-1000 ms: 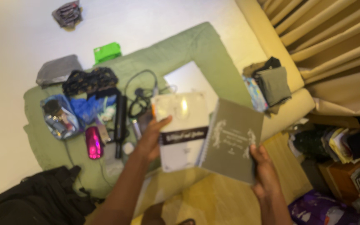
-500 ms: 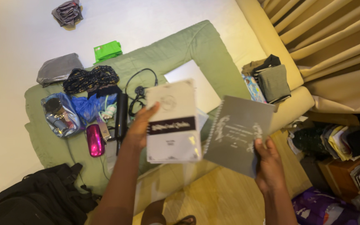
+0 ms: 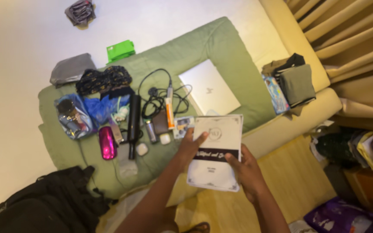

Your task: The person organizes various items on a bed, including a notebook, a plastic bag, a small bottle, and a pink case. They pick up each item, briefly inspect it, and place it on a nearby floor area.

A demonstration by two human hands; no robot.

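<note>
The black bag (image 3: 35, 207) runs off the bottom-left edge.

Green mat (image 3: 234, 56) on floor — carries laptop (image 3: 209, 88), cables (image 3: 160, 97), pink case (image 3: 107, 142), black tube (image 3: 133, 125).

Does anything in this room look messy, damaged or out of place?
Nothing looks damaged or spilled. The left hand and right hand hold a white booklet flat. Oddities: a tangled black cable on the green blanket, and a crumpled dark cloth lying alone on the pale floor.
</note>
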